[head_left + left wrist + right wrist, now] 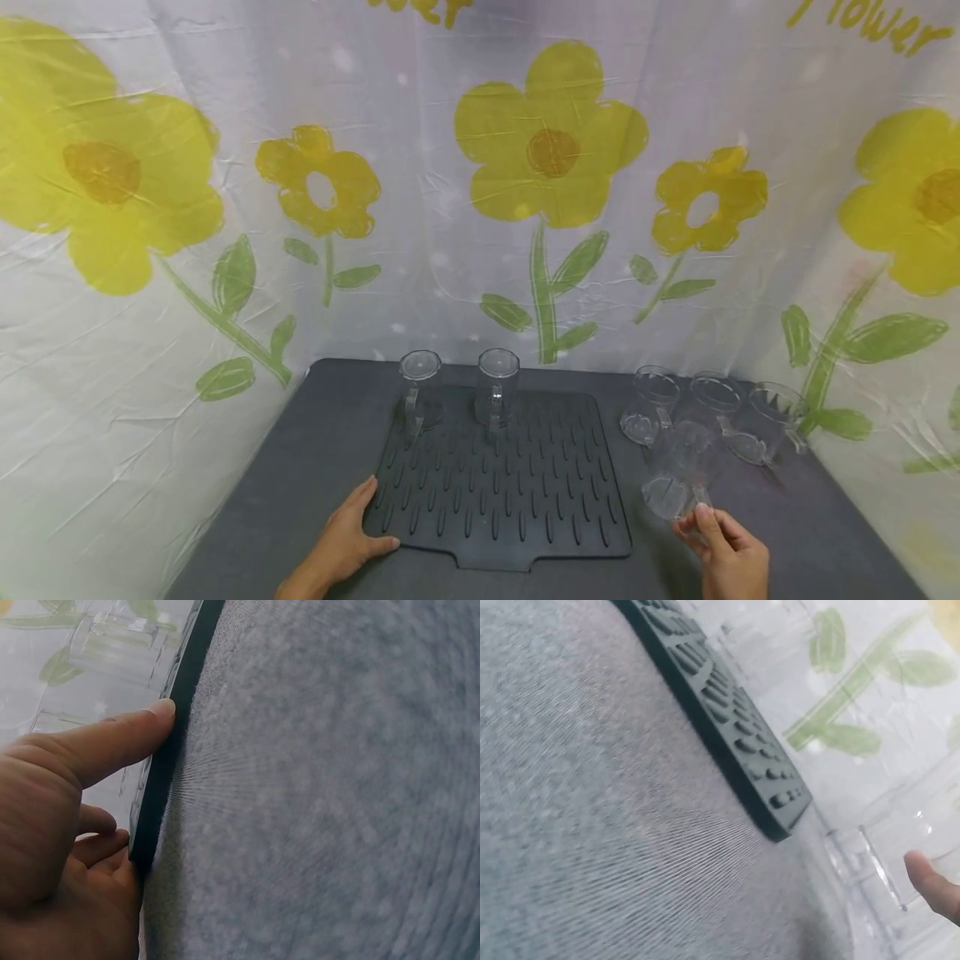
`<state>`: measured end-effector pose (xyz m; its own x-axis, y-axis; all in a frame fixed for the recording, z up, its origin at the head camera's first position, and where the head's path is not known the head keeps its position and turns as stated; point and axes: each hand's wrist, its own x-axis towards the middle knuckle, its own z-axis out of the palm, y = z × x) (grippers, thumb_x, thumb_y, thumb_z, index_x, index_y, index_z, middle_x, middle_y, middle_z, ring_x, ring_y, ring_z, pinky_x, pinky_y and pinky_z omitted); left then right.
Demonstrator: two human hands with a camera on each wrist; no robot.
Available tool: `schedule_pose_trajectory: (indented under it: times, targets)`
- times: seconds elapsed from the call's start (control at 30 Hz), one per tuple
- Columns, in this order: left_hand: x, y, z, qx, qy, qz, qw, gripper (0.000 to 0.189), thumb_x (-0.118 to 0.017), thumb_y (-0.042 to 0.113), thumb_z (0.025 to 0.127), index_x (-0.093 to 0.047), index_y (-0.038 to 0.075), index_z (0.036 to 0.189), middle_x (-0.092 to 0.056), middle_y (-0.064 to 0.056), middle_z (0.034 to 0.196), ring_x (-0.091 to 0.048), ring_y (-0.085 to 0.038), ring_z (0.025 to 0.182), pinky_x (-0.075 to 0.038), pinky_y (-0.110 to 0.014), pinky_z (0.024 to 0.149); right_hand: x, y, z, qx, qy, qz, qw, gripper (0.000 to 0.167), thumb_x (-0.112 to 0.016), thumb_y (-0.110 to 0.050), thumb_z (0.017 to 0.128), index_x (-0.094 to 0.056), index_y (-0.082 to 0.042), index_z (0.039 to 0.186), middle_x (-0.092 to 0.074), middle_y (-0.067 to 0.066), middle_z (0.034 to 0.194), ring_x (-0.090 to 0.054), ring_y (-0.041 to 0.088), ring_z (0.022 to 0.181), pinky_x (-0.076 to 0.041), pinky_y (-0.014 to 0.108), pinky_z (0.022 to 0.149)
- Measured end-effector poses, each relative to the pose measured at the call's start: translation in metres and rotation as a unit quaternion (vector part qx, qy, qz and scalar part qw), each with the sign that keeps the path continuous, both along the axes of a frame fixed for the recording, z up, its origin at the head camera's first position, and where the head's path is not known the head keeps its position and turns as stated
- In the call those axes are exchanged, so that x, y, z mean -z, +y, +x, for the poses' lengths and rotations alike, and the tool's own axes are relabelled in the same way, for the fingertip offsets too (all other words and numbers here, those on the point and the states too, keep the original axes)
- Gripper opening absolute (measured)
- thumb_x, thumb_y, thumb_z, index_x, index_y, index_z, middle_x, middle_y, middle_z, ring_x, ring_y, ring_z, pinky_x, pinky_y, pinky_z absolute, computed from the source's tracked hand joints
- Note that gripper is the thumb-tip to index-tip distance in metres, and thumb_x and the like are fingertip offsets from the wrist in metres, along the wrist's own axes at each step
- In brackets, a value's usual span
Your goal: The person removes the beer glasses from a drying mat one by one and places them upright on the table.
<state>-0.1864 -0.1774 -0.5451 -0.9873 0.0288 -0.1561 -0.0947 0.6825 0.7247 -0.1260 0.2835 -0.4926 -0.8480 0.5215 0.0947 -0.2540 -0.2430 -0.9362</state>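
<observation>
My left hand is at the near left corner of a black ridged drying mat. Its thumb presses the front edge and its other fingers touch the left side. A clear glass mug stands right of the mat, its handle pinched by my right hand. In the right wrist view only one fingertip shows, close by the mug's handle. Two more clear mugs stand bottom up along the mat's far edge.
Three clear mugs, the left, middle and right, stand rim up at the table's far right, just behind the held one. A white curtain printed with yellow flowers hangs round the grey table.
</observation>
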Motion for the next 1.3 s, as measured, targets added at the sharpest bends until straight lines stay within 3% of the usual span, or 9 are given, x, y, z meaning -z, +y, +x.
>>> schedule_pose_trajectory:
  times: [0.3, 0.57, 0.97, 1.3]
  targets:
    - [0.001, -0.001, 0.0, 0.0, 0.002, -0.004, 1.0, 0.111, -0.091, 0.03, 0.063, -0.03, -0.009, 0.147, -0.026, -0.028, 0.15, -0.025, -0.05, 0.134, -0.028, -0.064, 0.103, 0.01, 0.0, 0.001, 0.002, -0.004, -0.003, 1.0, 0.033, -0.064, -0.007, 0.093, -0.059, 0.025, 0.086, -0.064, 0.011, 0.069, -0.066, 0.02, 0.067, -0.059, 0.035, 0.065]
    - [0.001, -0.001, 0.0, -0.001, 0.006, -0.002, 1.0, 0.11, -0.091, 0.028, 0.062, -0.03, -0.009, 0.146, -0.027, -0.029, 0.15, -0.026, -0.05, 0.134, -0.027, -0.064, 0.103, 0.017, 0.001, 0.001, 0.021, -0.052, -0.02, 0.9982, 0.03, -0.068, -0.009, 0.091, -0.065, 0.019, 0.082, -0.064, 0.008, 0.066, -0.065, 0.018, 0.064, -0.059, 0.033, 0.062]
    - [0.0, -0.001, 0.001, -0.004, 0.002, 0.0, 1.0, 0.11, -0.091, 0.029, 0.063, -0.031, -0.008, 0.146, -0.027, -0.029, 0.149, -0.026, -0.05, 0.133, -0.029, -0.065, 0.102, 0.027, 0.004, -0.001, -0.013, -0.054, -0.019, 0.9983, 0.026, -0.064, -0.006, 0.094, -0.066, 0.014, 0.077, -0.064, 0.007, 0.066, -0.064, 0.015, 0.065, -0.059, 0.033, 0.062]
    - [0.0, -0.001, 0.001, -0.003, 0.0, 0.004, 1.0, 0.11, -0.091, 0.03, 0.063, -0.03, -0.008, 0.147, -0.027, -0.029, 0.15, -0.026, -0.05, 0.134, -0.029, -0.065, 0.102, 0.024, 0.005, 0.0, -0.028, -0.059, -0.026, 0.9976, 0.026, -0.064, -0.009, 0.095, -0.068, 0.01, 0.077, -0.064, 0.008, 0.069, -0.065, 0.017, 0.067, -0.059, 0.035, 0.064]
